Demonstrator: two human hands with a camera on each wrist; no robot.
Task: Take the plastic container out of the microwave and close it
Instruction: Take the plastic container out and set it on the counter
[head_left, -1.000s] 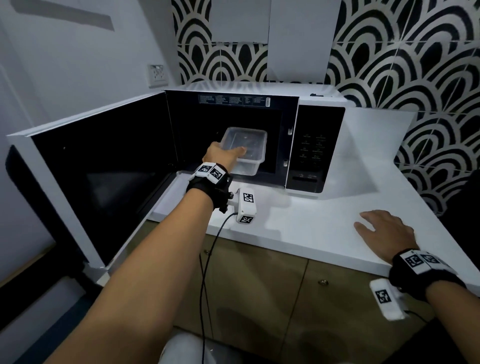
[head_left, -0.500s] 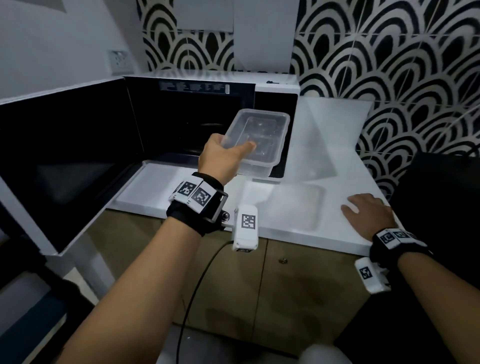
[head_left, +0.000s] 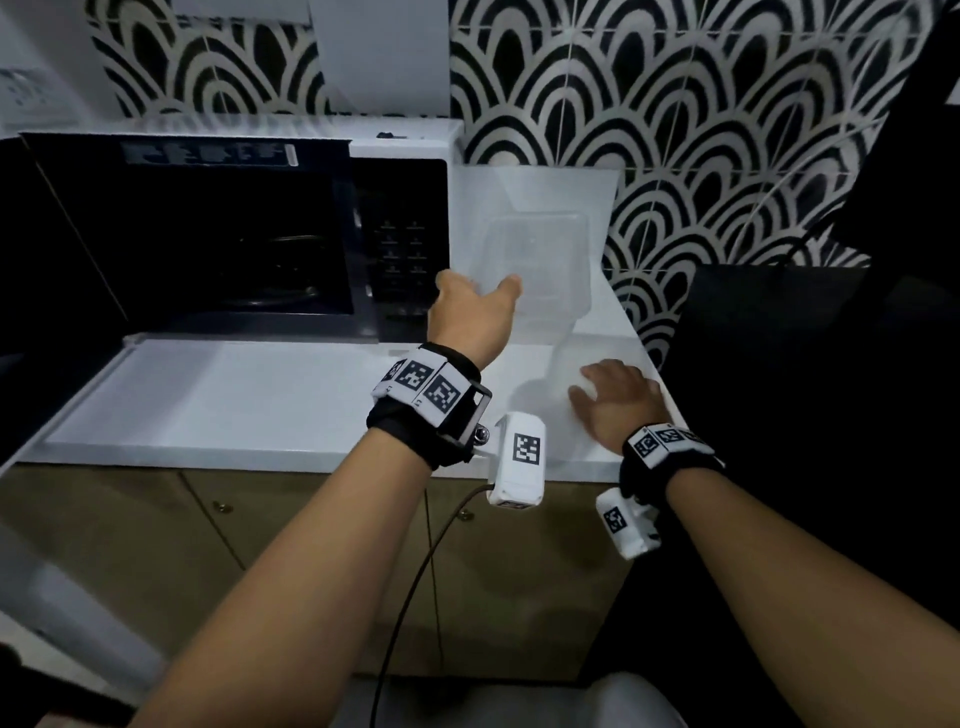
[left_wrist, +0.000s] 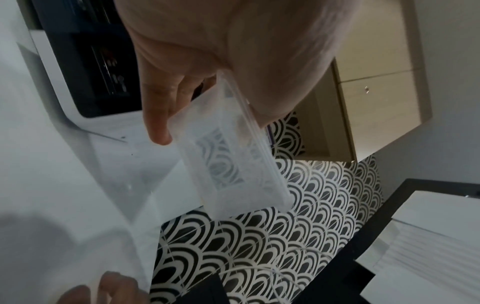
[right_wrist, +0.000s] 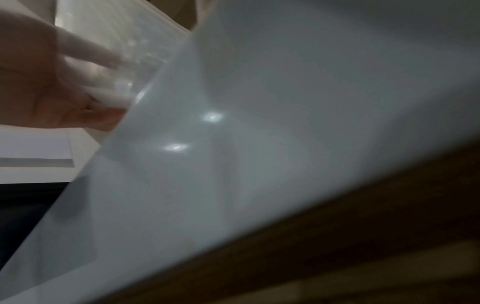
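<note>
The clear plastic container (head_left: 545, 260) hangs in the air above the white counter (head_left: 260, 405), just right of the microwave (head_left: 400, 150). My left hand (head_left: 483, 288) grips its near short end, thumb on the rim and fingers (left_wrist: 158, 123) along its underside (left_wrist: 233, 156). The microwave cavity (head_left: 218, 234) is dark, and its door stands open at the far left. My right hand (head_left: 597, 389) lies flat near the counter's front right corner, with fingers straight. A clear lid (right_wrist: 140, 57) lies at its fingertips (right_wrist: 103, 53).
The microwave's control panel (head_left: 405, 249) faces me beside the container. A patterned black-and-white tiled wall (head_left: 701, 130) backs the counter. A large black object (head_left: 805, 389) stands right of the counter. Beige cabinet doors (head_left: 156, 545) are below.
My left hand has drawn the container out of the microwave and carried it right, over the counter. My view has turned right. The right hand has stayed on the counter.
</note>
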